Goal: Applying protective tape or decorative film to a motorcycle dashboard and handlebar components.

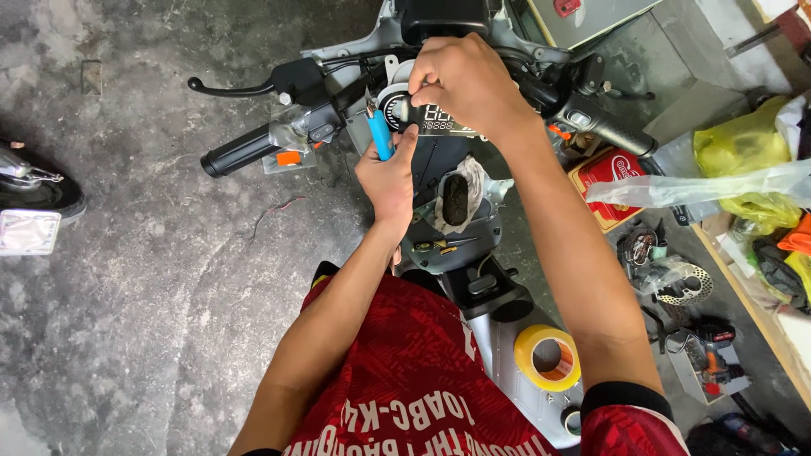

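I look down on a scooter's handlebar (253,148) with its front cover off. My left hand (390,177) grips a blue-handled tool (379,133), its tip pointing up toward the round speedometer unit (394,108). My right hand (469,80) reaches over from above and holds the dark digital display panel (443,120) by its top edge. The two hands almost touch at the display. Wires and a cloth-wrapped part (457,198) sit in the open steering column below.
A yellow tape roll (547,358) lies on the scooter's grey body by my right elbow. At right are a red tin (610,173), yellow plastic bags (743,148), a brake disc (688,285) and a power drill (708,355). Concrete floor spreads left, with another wheel (38,190) at the edge.
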